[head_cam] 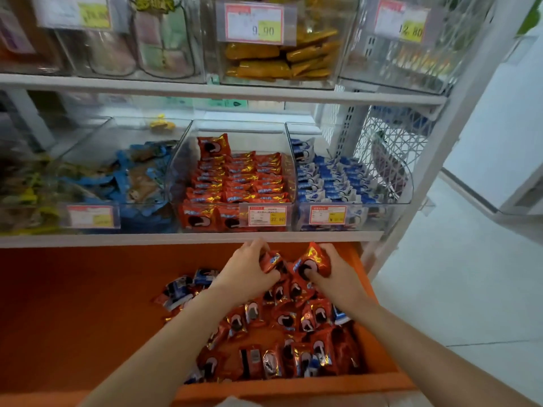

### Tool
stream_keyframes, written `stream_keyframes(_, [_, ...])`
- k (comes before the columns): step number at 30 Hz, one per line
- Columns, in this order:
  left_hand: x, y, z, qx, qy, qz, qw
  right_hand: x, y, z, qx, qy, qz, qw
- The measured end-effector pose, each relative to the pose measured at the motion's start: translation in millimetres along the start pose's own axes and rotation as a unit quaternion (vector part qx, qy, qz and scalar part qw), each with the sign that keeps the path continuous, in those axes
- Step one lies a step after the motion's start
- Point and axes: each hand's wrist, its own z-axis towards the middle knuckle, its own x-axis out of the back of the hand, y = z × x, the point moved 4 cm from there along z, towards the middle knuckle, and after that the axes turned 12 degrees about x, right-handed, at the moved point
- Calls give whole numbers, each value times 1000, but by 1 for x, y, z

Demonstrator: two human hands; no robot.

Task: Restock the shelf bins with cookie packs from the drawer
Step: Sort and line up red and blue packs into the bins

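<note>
Orange drawer point(88, 304); packs point(313, 259) half-hidden in left hand point(246, 271), right hand point(338, 268)

Facing a white shelving unit point(205, 94), with flat boards running left to right one above another. Looking past a slanted white upright point(458, 121) at the unit's right end, with a white wire mesh panel point(411, 136) filling the side just behind it. Seeing a pale, glossy floor point(470, 289) spreading away to the right, with a thin dark joint line point(484, 343) crossing it. Meeting a pale wall point(505, 127) beyond, with a grey strip point(467, 188) running along its foot. Catching soft, even light all over, and a bit of green leaf point(533, 16) peeking in at the top right corner.
</note>
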Motion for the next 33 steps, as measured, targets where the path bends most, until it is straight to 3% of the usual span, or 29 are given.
stream_keyframes(5, [34,3,-22,48,106,-164,980,5,-34,0,21,13,-1,1000])
stream_keyframes(11, [64,-10,-39,82,190,-321,924,-1,-71,11,24,20,38,999])
stream_keyframes(17, [98,-25,-43,74,266,-406,872,-9,-110,32,57,43,55,996])
stream_keyframes(26, [129,-56,-27,93,288,-510,805,-32,-139,96,109,99,64,987])
stream_keyframes(33, [145,-73,-6,79,307,-495,809,-53,-143,171,119,120,21,985])
